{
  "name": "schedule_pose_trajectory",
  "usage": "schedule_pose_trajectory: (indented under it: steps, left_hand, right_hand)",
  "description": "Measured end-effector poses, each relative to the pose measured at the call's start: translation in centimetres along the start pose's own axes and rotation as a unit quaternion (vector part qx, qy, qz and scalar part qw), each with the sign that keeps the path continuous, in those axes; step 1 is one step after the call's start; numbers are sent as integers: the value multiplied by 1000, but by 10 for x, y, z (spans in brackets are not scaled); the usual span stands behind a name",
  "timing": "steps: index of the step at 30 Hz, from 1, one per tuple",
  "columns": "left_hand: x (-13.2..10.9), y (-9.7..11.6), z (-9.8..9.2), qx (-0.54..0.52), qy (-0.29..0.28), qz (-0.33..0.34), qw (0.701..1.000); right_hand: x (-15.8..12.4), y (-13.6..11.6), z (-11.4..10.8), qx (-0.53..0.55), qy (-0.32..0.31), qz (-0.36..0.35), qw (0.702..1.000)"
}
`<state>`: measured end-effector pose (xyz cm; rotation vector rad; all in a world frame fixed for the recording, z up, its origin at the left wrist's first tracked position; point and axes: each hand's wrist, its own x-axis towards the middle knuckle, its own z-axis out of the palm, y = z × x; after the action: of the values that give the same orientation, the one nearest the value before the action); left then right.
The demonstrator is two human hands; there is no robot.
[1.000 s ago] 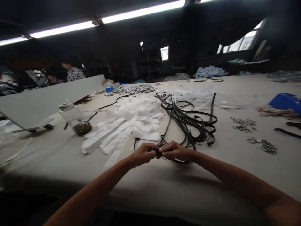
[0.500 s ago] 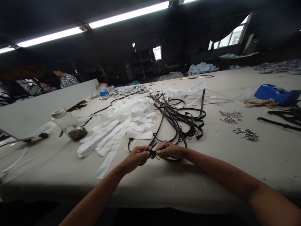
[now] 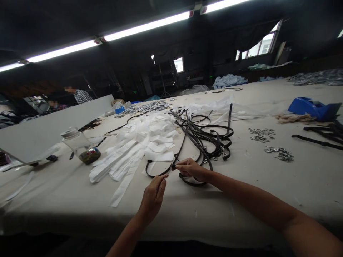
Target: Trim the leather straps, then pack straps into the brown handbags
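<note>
My right hand [image 3: 189, 168] pinches the end of a black strap [image 3: 173, 166] above the near part of the table. Below and left of it, my left hand [image 3: 154, 194] is closed on small scissors [image 3: 168, 172], thin and seen nearly edge-on; their tip is at the strap end, and I cannot tell whether the blades are apart. Beyond my hands lies a tangle of black straps [image 3: 197, 137] with metal hooks [image 3: 223, 151] at some ends. White fabric strips [image 3: 144, 134] are heaped to its left.
Two piles of small metal hooks [image 3: 280, 154] lie to the right, near a blue tape dispenser [image 3: 308, 107] and more black straps [image 3: 324, 142]. A clear jar [image 3: 83, 148] with a white lid stands left, before a white board [image 3: 53, 121]. Farther left, a person in a checked shirt [image 3: 82, 96] is visible.
My left hand has drawn back down and left, turning, with the scissors. My right hand stays close to its place with the strap end. The view has shifted slightly.
</note>
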<state>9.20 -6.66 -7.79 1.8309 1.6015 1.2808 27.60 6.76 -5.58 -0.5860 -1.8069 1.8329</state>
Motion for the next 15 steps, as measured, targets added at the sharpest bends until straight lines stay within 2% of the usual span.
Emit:
schedule_pose_trajectory:
  steps: [4, 10, 15]
  left_hand:
    - [2, -3, 12, 9, -1, -6, 1000]
    - [11, -6, 21, -17, 24, -26, 999]
    - [11, -2, 31, -72, 71, -69, 992]
  right_hand:
    - [0, -1, 4, 7, 18, -9, 1000]
    - [1, 2, 8, 10, 7, -42, 999]
    - [2, 9, 10, -87, 50, -124, 987]
